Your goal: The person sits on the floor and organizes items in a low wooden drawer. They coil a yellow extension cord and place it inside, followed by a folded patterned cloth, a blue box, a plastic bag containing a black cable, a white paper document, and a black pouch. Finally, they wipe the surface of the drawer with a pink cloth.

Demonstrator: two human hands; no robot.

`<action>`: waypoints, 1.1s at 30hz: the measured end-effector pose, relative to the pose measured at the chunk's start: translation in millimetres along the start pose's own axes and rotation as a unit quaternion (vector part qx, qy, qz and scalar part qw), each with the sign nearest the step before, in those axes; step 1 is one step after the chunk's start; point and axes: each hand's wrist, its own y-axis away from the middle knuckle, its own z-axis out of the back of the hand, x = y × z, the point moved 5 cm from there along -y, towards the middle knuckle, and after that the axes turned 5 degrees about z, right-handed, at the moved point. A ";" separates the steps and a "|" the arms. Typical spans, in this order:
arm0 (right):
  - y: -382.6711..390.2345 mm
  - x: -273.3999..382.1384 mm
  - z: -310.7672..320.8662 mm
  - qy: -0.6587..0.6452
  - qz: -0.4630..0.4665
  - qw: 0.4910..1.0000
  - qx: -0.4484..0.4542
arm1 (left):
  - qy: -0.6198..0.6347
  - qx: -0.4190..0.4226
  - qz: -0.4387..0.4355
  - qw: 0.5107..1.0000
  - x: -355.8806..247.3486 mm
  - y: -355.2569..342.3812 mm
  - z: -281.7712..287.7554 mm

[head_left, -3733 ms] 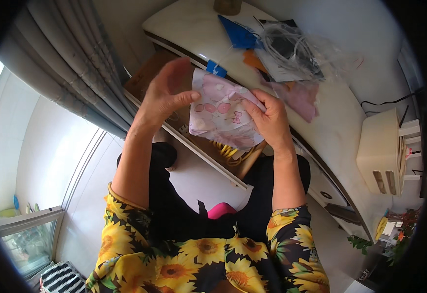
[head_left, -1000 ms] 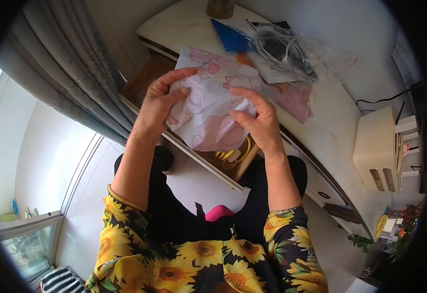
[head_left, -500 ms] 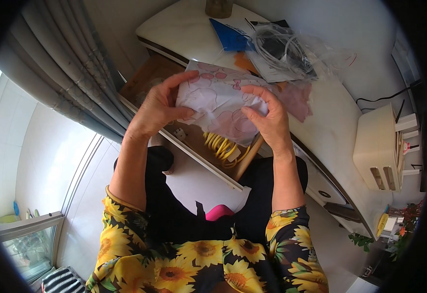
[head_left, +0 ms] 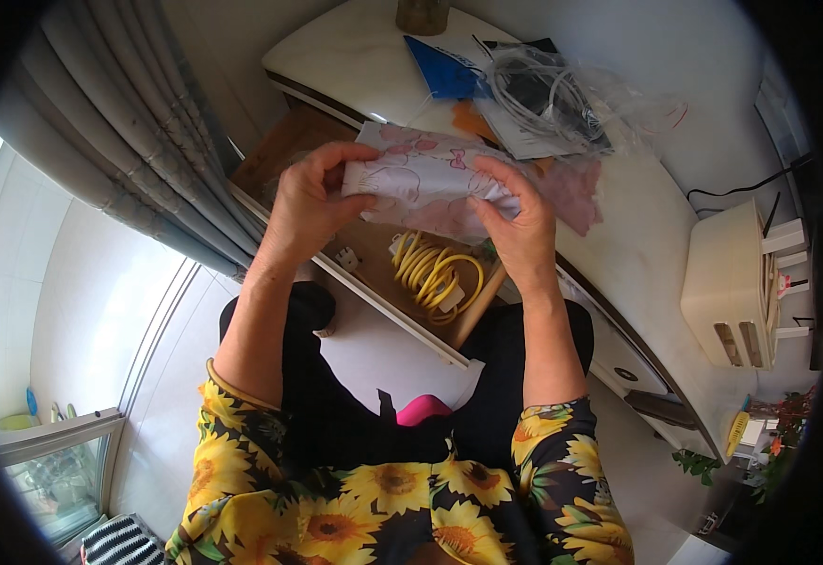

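- Pink-patterned sheet [head_left: 421, 174]: held above the open drawer [head_left: 392, 308], near the desk's [head_left: 336, 66] front edge.
- Left hand [head_left: 315, 202]: pinching its left end.
- Right hand [head_left: 521, 218]: pinching its right end.
- Coiled yellow cord [head_left: 423, 268]: inside the drawer, near its right edge.

pink-printed sheet [head_left: 421, 179] now shows narrower; more of yellow coiled cord [head_left: 418, 266] visible.

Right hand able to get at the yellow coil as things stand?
Probably not without letting go: the right hand pinches the pink-patterned material, though the yellow coil lies mostly uncovered in the open drawer.
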 end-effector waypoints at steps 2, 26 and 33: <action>0.5 -0.3 -0.8 0.007 -0.003 1.000 0.003 | -0.025 -0.014 -0.011 1.000 0.8 -0.4 1.5; 12.9 2.1 -31.8 0.086 0.022 0.970 0.226 | -0.203 0.180 -0.097 0.958 7.7 9.9 -27.9; 3.6 15.3 -24.3 0.048 0.060 0.990 0.122 | -0.202 0.152 -0.004 0.968 15.7 2.7 -26.4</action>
